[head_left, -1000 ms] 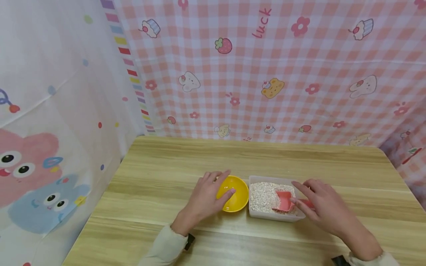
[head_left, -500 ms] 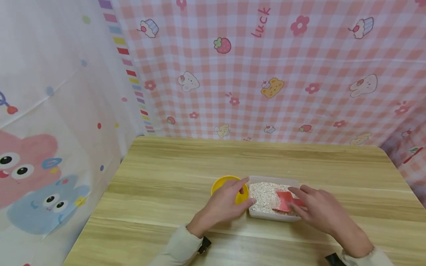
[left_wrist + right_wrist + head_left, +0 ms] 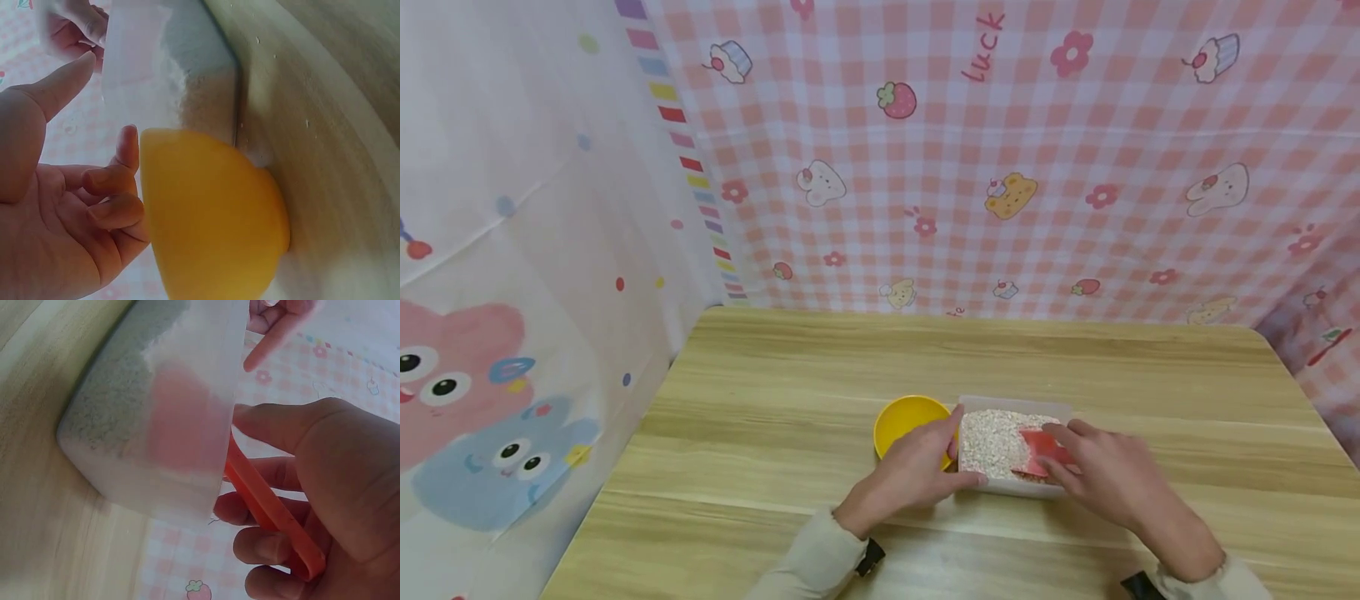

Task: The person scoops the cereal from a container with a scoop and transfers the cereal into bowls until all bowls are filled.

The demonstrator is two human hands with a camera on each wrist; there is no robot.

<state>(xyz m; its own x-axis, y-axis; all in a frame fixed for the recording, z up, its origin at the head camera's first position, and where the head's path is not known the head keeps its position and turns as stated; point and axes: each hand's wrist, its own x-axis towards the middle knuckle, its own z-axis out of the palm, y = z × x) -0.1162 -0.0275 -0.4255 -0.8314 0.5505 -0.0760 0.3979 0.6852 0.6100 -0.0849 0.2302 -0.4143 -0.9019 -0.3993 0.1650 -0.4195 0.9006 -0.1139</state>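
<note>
My right hand (image 3: 1101, 479) grips the handle of the red scoop (image 3: 1043, 452); in the right wrist view my fingers (image 3: 269, 547) curl round the flat red handle. The scoop's bowl lies inside the container (image 3: 1000, 487), at the 3 o'clock side of its contents. The scoop is plain red plastic with a shallow squared bowl and a strip-shaped handle.

My left hand (image 3: 913, 475) is relaxed and grips nothing. Its thumb touches the container's near left corner, and its fingers reach toward the left wall; the left wrist view shows them loosely bent beside the yellow bowl (image 3: 912, 422).

The container is a translucent white rectangular tub, filled nearly to the rim with pale, fine-flaked grain (image 3: 988, 442). It stands at the desk's (image 3: 775, 433) centre, toward the near edge.

The yellow bowl sits at 9 o'clock of the container, just beside it. It is round and smooth.

Behind the desk, at 12 o'clock, hangs a pink checked cloth (image 3: 1000, 158).
</note>
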